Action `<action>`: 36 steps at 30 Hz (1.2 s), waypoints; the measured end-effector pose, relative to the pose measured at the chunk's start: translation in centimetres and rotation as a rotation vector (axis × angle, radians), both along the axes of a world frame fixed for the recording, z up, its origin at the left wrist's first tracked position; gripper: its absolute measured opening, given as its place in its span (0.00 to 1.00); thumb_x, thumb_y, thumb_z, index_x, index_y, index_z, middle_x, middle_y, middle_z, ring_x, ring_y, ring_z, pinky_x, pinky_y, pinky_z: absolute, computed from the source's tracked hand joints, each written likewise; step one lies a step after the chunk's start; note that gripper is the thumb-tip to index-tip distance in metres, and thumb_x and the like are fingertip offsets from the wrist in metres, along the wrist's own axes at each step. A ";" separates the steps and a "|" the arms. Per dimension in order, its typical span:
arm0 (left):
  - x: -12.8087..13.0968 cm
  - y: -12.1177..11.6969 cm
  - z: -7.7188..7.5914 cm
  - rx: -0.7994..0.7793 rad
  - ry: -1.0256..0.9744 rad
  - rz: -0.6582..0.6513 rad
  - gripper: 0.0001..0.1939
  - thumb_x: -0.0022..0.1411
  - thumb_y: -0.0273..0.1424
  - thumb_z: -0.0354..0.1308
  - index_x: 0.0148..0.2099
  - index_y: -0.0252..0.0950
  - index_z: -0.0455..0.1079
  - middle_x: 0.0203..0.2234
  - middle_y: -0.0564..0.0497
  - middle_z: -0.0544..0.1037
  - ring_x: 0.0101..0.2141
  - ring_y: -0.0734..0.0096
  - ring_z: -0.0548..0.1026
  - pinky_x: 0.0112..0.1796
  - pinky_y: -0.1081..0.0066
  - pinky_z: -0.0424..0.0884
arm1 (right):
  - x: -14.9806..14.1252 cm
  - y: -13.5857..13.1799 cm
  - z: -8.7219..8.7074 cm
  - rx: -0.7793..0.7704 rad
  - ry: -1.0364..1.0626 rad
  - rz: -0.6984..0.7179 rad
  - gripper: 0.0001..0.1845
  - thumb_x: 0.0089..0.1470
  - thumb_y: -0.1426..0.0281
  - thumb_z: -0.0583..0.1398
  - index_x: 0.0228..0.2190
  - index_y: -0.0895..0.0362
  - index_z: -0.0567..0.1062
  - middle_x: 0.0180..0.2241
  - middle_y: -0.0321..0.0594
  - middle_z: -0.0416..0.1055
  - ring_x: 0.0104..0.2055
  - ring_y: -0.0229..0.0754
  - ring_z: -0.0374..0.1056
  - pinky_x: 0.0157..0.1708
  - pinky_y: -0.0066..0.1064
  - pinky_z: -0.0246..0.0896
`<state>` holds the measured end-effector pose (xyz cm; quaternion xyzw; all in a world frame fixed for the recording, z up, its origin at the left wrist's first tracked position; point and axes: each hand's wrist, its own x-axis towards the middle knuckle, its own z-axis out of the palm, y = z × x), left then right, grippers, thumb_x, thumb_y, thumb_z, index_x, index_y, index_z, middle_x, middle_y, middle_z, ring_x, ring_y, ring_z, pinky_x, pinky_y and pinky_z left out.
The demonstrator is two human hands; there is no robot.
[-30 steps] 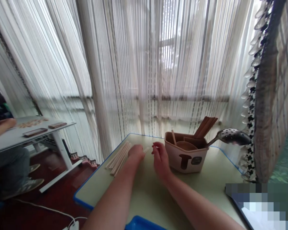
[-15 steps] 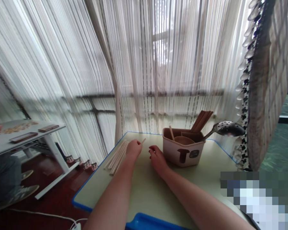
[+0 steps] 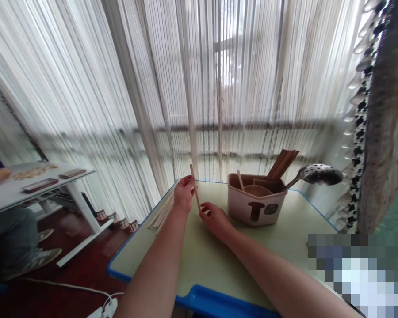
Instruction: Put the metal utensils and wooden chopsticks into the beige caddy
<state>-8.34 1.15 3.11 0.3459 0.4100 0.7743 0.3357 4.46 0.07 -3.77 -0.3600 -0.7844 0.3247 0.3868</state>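
The left hand is closed, thumb and fingers pinching at least one pale wooden chopstick, tilted near upright. The right hand is half-curled, its fingertips at the chopstick's lower end; whether they grip it I cannot tell. Just left of the left hand lie loose chopsticks. Right of the right hand stands a utensil caddy with a perforated ladle.

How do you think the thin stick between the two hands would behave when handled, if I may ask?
The thin stick is probably stiff, since its upper end stands straight above the left hand. Being so slender, it is likely light. Its narrow shape might let it roll, though its cross-section is too small to make out.
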 end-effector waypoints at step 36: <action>0.8 -2.0 0.9 0.035 -0.277 -0.162 0.12 0.49 0.24 0.61 0.39 0.32 0.71 0.31 0.45 0.78 0.26 0.78 0.74 0.27 0.78 0.69 | 0.8 -1.6 0.8 -0.136 0.234 -0.103 0.13 0.51 0.67 0.49 0.19 0.56 0.65 0.14 0.30 0.59 0.19 0.33 0.56 0.20 0.25 0.44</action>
